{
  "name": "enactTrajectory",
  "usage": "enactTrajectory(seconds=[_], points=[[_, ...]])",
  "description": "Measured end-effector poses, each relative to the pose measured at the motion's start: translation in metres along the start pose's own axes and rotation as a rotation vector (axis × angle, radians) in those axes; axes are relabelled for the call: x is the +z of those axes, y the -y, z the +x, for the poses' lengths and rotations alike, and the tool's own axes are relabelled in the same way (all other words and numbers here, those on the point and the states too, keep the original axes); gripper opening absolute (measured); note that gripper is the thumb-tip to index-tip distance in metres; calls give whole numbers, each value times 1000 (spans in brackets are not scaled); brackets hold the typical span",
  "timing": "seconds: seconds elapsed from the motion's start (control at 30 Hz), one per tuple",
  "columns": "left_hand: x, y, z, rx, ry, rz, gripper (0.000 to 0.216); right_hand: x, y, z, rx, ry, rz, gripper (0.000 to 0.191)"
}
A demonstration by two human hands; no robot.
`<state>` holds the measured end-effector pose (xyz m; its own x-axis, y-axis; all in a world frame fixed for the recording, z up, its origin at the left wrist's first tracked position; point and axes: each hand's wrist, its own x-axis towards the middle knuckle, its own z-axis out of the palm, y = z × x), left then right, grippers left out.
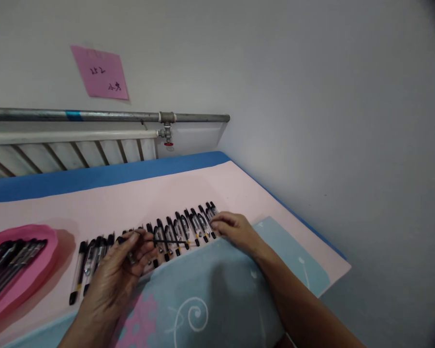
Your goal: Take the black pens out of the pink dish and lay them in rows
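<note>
Toward the middle of the table, my left hand [125, 258] is closed with its fingers curled around a thin black pen refill [172, 241]. The refill points right, over the pens, and its far end looks yellow. Other dark and shiny bits show between these fingers, too small to tell. A row of black-capped clear pens [183, 227] lies side by side on the pink sheet, partly behind my left hand. At the row's right end, my right hand [235, 229] has thumb and fingers pressed together beside the last pens. Whatever it pinches is hidden.
A pink basin [52, 246] with several dark pens stands at the left. Pale blue patterned cloth [217, 290] covers the near edge. The pink sheet [123, 208] lies over a blue tabletop [94, 176] against the wall. Pipes [116, 116] and a radiator run behind.
</note>
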<state>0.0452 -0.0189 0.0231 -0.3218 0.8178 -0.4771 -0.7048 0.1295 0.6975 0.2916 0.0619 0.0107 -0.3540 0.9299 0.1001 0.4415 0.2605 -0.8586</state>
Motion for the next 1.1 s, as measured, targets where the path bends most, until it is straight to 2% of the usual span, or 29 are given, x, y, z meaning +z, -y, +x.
enactTrajectory(seconds=[0.07, 0.17, 0.23, 0.37, 0.47, 0.53, 0.6, 0.7, 0.77, 0.9, 1.1], points=[[8, 8, -5, -21, 12, 7, 10, 10, 13, -7, -92, 187, 59, 20], [15, 17, -10, -47, 24, 5, 9, 23, 26, -13, -210, 323, 49, 18], [17, 19, -12, -53, 23, -4, 9, 29, 28, -14, -243, 295, -6, 16], [17, 19, -12, -71, 3, 4, 10, 36, 23, -14, -288, 147, -163, 22], [16, 17, -11, -94, -8, 19, 12, 41, 19, -15, -433, 164, -178, 16], [15, 15, -9, -86, 5, 30, 12, 40, 16, -14, -470, 153, -169, 15], [11, 12, -7, -51, 23, 52, 11, 33, 12, -12, -383, 61, -174, 16], [5, 8, -2, -13, 30, 85, 10, 11, -2, -4, -103, -213, -212, 20], [2, 10, -2, -17, 63, 110, 13, -6, -14, 3, 60, -332, -283, 20], [2, 17, -5, -45, 157, 156, 17, -24, -30, 13, 235, -300, -428, 19], [0, 20, -6, -69, 159, 182, 17, -20, -31, 19, 296, -187, -535, 22]])
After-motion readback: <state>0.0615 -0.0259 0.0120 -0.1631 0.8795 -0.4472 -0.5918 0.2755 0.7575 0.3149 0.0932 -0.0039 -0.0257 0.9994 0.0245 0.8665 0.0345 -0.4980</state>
